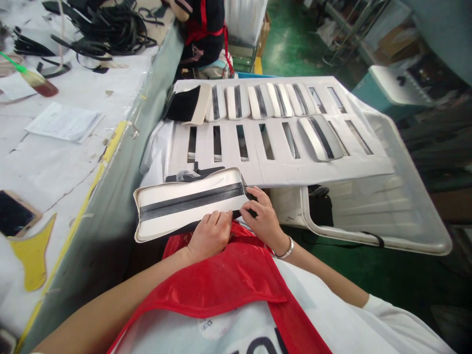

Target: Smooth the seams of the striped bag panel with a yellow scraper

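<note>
In front of my red apron lies a long white panel [191, 189] with raised edges and a black strip, which looks like a zipper, along its middle. My left hand [212, 233] is closed on its near edge, towards the right end, where some black material shows beneath the fingers. At the right end corner my right hand [261, 216] pinches the edge between thumb and fingers. Just behind the panel, black pieces and a clear scrap lie on the slotted white board [228, 169].
Several similar curved pieces [238, 102] stand in a row on the board, and another piece [320, 138] sits nearer. A plastic bin [379, 211] is below right. The left worktable [73, 167] holds black straps [106, 29], a phone [16, 214] and a yellow template [33, 255]. A person [206, 34] sits beyond.
</note>
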Demonstrator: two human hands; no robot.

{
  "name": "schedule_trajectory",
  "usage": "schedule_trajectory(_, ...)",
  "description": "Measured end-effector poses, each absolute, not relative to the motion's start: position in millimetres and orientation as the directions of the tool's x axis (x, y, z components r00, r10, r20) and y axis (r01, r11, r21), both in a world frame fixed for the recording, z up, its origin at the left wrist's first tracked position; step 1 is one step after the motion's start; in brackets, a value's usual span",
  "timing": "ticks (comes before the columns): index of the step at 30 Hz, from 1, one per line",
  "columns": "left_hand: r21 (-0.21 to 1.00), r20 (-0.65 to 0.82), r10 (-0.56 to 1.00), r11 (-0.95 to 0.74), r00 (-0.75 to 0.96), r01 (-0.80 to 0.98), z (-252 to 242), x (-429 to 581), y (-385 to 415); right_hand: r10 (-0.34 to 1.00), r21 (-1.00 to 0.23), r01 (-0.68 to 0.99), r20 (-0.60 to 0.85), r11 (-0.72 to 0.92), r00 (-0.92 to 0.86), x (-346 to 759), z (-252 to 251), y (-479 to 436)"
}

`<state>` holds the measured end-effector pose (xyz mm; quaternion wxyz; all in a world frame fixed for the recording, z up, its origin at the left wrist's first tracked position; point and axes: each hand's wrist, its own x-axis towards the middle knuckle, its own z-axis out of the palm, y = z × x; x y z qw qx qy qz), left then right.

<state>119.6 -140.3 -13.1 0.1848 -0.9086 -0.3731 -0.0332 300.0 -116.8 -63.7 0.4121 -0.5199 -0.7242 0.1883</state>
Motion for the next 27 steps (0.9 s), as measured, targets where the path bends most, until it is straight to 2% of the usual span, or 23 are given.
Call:
schedule_trajectory(4,-0.284,0.228,0.662,-0.656,0.714,0.699,-17,123,-141,0.908,-0.65,0.654,0.392,0.387,-0.148,297,-57,-115)
schedule_trajectory(6,-0.232,0.212,0.683,-0.66,0.699,0.715,-17,121,-141,0.917,-0.637,0.671,0.354,0.379,-0.183,299,-51,-112)
schedule_trajectory(10,0.071,0.142,0.752,-0.656,0.643,0.752,-3,105,-126,0.936,-0.704,0.62,0.309,0.346,-0.171,307,-37,-94)
schedule_trajectory(13,0.227,0.221,0.819,-0.572,0.53,0.788,13,88,-91,0.908,-0.687,0.598,0.365,0.413,-0.208,310,-29,-65)
schedule_trajectory(15,0.262,0.24,0.858,-0.508,0.454,0.82,19,82,-59,0.87,-0.623,0.61,0.392,0.489,-0.297,307,-28,-40)
schedule_trajectory(16,0.286,0.202,0.873,-0.486,0.443,0.826,19,81,-41,0.854,-0.594,0.614,0.389,0.519,-0.345,304,-29,-28)
schedule_trajectory(18,0.35,0.05,0.897,-0.428,0.44,0.833,14,83,-10,0.833,-0.563,0.615,0.349,0.552,-0.428,298,-32,-5)
schedule_trajectory(21,0.444,-0.143,0.894,-0.325,0.424,0.835,3,89,17,0.834,-0.585,0.609,0.253,0.536,-0.491,291,-37,18)
schedule_trajectory(23,0.469,-0.16,0.881,-0.329,0.445,0.82,-3,90,22,0.838,-0.607,0.604,0.214,0.517,-0.502,288,-38,24)
schedule_trajectory(27,0.436,-0.106,0.828,-0.459,0.551,0.774,-9,84,19,0.816,-0.606,0.578,0.229,0.546,-0.531,288,-41,24)
